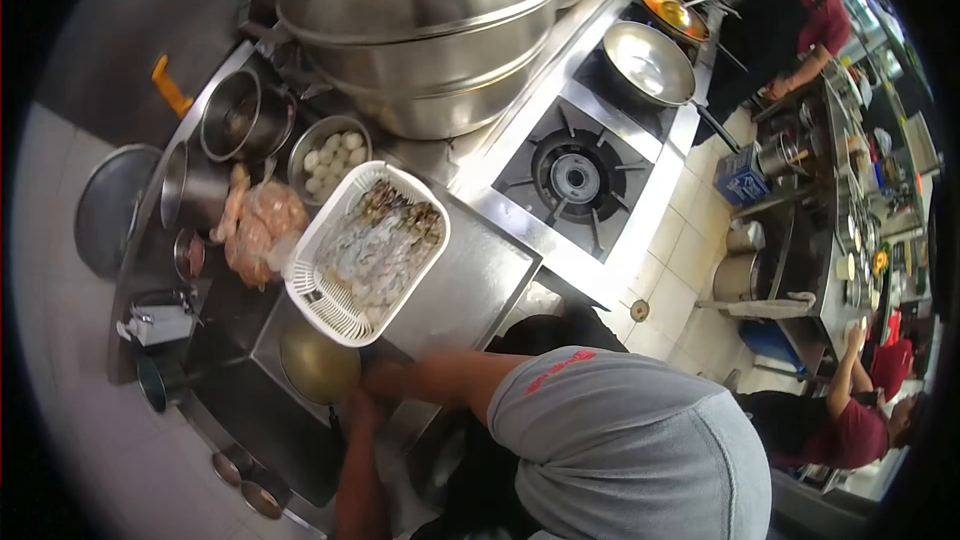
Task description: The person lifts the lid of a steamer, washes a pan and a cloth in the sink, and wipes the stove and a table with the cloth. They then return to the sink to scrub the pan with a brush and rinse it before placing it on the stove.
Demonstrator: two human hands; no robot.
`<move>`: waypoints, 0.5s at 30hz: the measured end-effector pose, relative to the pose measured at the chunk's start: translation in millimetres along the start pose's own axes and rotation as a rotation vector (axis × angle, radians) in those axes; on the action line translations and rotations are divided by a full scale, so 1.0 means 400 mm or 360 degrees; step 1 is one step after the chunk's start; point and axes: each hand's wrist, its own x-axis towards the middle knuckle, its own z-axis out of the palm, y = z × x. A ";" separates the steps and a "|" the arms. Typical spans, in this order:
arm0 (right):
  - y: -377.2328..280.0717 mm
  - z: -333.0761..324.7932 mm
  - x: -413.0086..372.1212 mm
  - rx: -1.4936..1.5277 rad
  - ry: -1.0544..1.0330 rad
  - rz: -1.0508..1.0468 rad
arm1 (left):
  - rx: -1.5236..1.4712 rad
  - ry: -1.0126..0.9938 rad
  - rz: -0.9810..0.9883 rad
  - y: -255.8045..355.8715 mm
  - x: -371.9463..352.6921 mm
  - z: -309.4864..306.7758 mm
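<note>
My right hand (385,378) reaches in from a grey sleeve to the sink's edge, smeared by motion. Close below it, at the end of a bare forearm, is my left hand (363,410). The two overlap in this view, and their fingers are hidden or blurred; I cannot tell what they hold. Right beside them a round metal pan (318,365) with a dark handle (335,420) sits in the dark sink (265,420). Just above the hands, a white slotted basket (300,275) of raw shrimp (375,250) rests on the steel counter (470,275).
A large lidded steamer (430,70) stands at the back. Beside the basket are a bowl of white balls (332,160) and a bag of raw meat (262,225). A gas burner (575,175) and a wok (650,62) lie to the right. Two people work farther right.
</note>
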 end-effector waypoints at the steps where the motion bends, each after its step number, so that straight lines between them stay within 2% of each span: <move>1: -0.021 -0.041 -0.031 0.0338 -0.0032 0.0343 | -0.0077 -0.0076 0.0013 0.035 -0.003 -0.028; 4: -0.065 -0.151 -0.108 0.0182 -0.0018 0.0264 | -0.0201 -0.0225 0.0042 0.126 -0.014 -0.113; 6: -0.075 -0.213 -0.149 0.0010 -0.0036 0.0192 | -0.0289 -0.0419 -0.0369 0.173 -0.008 -0.158; 7: -0.075 -0.240 -0.161 -0.0078 -0.0046 0.0157 | -0.0266 -0.0414 -0.0354 0.138 0.010 -0.131; 9: -0.076 -0.271 -0.174 -0.0011 -0.0038 0.0111 | -0.0872 -0.0287 -0.0121 0.015 0.027 -0.041; 10: -0.080 -0.271 -0.178 0.0054 -0.0056 0.0066 | -0.0847 -0.0293 -0.0093 0.000 0.000 -0.030; 12: -0.030 -0.126 -0.071 -0.0138 0.0160 -0.0225 | -0.1064 -0.0056 -0.0400 -0.001 -0.032 -0.012; 14: 0.027 -0.185 -0.124 -0.0045 0.0362 -0.0950 | -0.0821 -0.0481 0.0130 -0.005 -0.066 -0.070; 15: 0.040 -0.196 -0.124 -0.0095 0.0231 -0.1021 | -0.1456 -0.0205 -0.0271 0.054 -0.112 -0.093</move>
